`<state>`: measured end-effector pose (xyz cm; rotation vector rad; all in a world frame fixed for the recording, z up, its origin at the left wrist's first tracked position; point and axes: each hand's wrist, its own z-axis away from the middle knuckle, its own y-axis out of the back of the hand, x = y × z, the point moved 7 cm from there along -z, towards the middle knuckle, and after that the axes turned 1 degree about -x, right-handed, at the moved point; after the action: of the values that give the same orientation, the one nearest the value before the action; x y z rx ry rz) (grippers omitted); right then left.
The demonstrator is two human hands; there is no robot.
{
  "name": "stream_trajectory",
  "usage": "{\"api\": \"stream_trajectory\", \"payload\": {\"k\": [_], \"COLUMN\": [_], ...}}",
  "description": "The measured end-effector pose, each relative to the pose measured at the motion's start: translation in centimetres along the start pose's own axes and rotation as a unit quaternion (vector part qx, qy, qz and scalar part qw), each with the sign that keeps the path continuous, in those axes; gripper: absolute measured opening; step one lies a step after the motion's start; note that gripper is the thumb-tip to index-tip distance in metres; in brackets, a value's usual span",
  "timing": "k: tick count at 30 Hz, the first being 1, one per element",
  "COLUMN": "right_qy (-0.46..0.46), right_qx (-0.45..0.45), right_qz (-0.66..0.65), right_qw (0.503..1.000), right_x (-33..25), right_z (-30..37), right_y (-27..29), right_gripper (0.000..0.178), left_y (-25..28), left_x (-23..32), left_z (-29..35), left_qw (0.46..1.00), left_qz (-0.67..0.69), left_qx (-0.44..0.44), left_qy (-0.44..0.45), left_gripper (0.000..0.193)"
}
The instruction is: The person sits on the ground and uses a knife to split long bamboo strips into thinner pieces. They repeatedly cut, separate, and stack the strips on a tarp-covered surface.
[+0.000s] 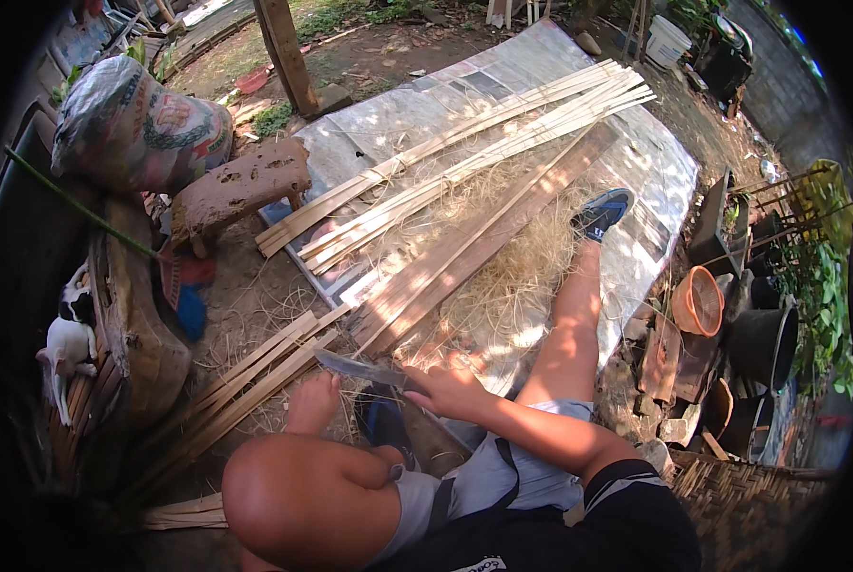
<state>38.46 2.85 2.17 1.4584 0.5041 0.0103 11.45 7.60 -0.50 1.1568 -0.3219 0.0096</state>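
Observation:
My right hand (442,391) is closed round the handle of a large knife (359,368), whose broad blade points left, near the lower end of the plank. Just left of the blade tip is my left hand (314,402), its fingers curled closed; whatever they hold is too small to make out. Ahead of both hands a brown wooden plank (412,296) slants away to the upper right, and a thin pale strip (503,219) runs along it. Beside my left hand lies a bundle of pale wooden strips (255,386). Curly shavings (512,276) are heaped right of the plank.
Long pale strips (483,157) lie in bunches on a worn sheet (669,186). A low brown stool (240,191) and a stuffed sack (140,129) stand left. A black-and-white cat (67,343) rests far left. On the right are an orange basket (698,301) and dark buckets (768,345).

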Motion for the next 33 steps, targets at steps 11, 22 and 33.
{"api": "stream_trajectory", "payload": {"k": [11, 22, 33], "right_qy": [-0.383, -0.224, -0.293], "right_qx": [0.096, -0.028, 0.112], "right_qz": [-0.04, -0.107, -0.054], "right_qw": [0.918, 0.968, 0.948], "right_x": [26.2, 15.5, 21.5], "right_z": [1.1, -1.3, -0.2], "right_y": [7.1, 0.4, 1.7], "right_gripper": [0.043, 0.05, 0.055], "left_y": [4.5, -1.3, -4.2], "left_x": [-9.9, -14.4, -13.8], "left_z": [6.1, 10.3, 7.6], "left_qw": [0.995, 0.928, 0.824], "left_qz": [0.033, 0.27, 0.456], "left_qx": [-0.089, -0.218, -0.311], "left_qy": [0.039, 0.134, 0.127], "left_gripper": [0.035, 0.035, 0.035]}}
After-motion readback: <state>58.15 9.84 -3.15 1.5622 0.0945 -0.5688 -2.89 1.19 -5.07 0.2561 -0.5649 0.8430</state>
